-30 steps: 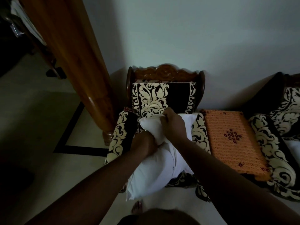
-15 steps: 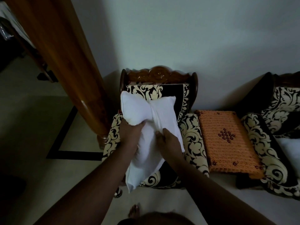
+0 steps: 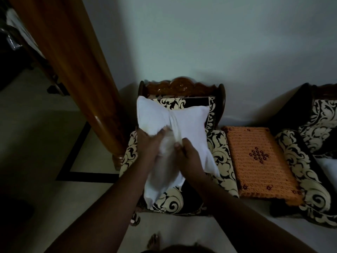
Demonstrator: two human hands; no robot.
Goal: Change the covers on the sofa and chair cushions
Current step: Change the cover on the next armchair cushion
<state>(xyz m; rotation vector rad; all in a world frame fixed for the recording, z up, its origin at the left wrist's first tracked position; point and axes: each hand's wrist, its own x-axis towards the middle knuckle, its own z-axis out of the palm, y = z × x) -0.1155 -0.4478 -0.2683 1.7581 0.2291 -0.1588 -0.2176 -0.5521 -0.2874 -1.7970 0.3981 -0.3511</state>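
Note:
A white cushion [image 3: 189, 121] in a loose white cover stands tilted on the black-and-cream patterned chair [image 3: 217, 148], its top against the chair back. My left hand [image 3: 149, 143] grips the cushion's left side at mid-height. My right hand [image 3: 187, 152] pinches a bunched fold of the white fabric near the middle. The lower end of the cover [image 3: 155, 189] hangs over the seat's front. The room is dim.
An orange crocheted stool top [image 3: 255, 161] sits right of the chair. A patterned sofa [image 3: 310, 165] with a white cushion [image 3: 328, 167] is at far right. A wooden door edge [image 3: 78, 70] leans at left. My bare toes [image 3: 155, 241] show on the floor.
The cushion has risen from low over the seat to lean on the chair back. My right hand dropped from its top to its middle; my left hand shifted to its left side.

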